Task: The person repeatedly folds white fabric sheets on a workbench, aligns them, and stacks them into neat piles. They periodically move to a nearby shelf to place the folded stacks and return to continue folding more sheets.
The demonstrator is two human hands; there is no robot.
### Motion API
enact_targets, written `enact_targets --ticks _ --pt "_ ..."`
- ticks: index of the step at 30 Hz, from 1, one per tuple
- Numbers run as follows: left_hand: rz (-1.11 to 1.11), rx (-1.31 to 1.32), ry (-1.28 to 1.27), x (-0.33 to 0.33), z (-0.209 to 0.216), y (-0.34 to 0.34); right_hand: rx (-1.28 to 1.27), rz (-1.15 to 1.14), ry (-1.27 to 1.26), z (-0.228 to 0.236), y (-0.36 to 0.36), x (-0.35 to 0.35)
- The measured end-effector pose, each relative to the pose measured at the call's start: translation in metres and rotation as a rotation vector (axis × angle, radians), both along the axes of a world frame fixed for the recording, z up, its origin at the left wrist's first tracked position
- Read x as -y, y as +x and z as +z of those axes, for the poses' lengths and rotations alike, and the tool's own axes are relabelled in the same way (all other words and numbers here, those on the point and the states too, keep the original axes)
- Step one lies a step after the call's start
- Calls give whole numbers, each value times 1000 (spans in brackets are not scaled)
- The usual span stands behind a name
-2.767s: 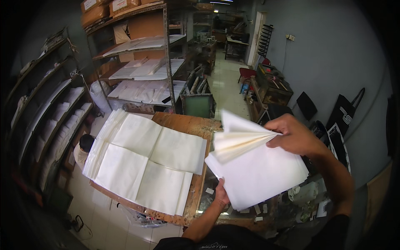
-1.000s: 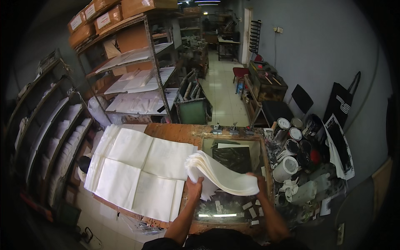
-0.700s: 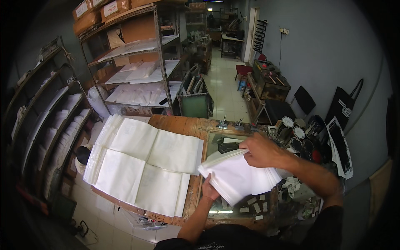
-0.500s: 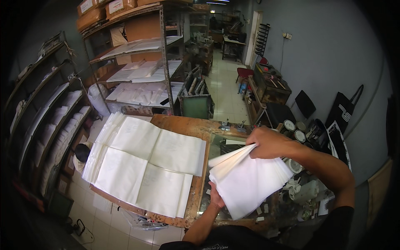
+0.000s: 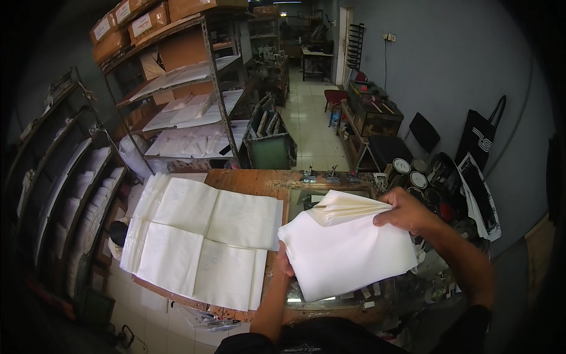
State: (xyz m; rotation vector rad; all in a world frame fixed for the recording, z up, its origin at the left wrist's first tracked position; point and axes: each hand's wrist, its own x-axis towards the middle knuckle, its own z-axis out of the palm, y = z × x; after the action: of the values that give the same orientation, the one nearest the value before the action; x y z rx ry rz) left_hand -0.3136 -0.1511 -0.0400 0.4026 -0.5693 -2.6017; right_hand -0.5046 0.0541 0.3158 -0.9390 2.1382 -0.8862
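A stack of thin white sheets (image 5: 348, 253), perhaps fabric or paper, is held over the glass-topped part of the workbench. My right hand (image 5: 407, 211) pinches its upper right edge, where several layers fan out and show cream-coloured sides. At the stack's left edge my left hand (image 5: 285, 259) grips it, with most of the fingers hidden beneath. On the bench to the left lie piles of similar white sheets (image 5: 171, 251), spread in overlapping rows.
The wooden workbench (image 5: 244, 180) carries metal clamps (image 5: 331, 172) along its far edge. Shelving (image 5: 215, 88) with white sheets and cardboard boxes (image 5: 147, 25) stands beyond, and a rack (image 5: 88, 194) to the left. Cans (image 5: 417, 179) crowd the right side.
My right hand has moved right and slightly down, swinging the fanned edge of the stack around. My left hand has risen and shifted left along with the stack. The view has shifted slightly.
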Motion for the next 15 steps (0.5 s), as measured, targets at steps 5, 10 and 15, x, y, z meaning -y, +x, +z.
enact_targets --ticks 5,10,15 --pt "-120 225 -145 23 11 15 110 -88 54 -7 7 4" --pt "-246 624 -170 38 48 36 230 -129 -22 -82 -21 -8" --pt "-307 805 -205 68 7 74 375 -164 -13 -202 -46 -25"
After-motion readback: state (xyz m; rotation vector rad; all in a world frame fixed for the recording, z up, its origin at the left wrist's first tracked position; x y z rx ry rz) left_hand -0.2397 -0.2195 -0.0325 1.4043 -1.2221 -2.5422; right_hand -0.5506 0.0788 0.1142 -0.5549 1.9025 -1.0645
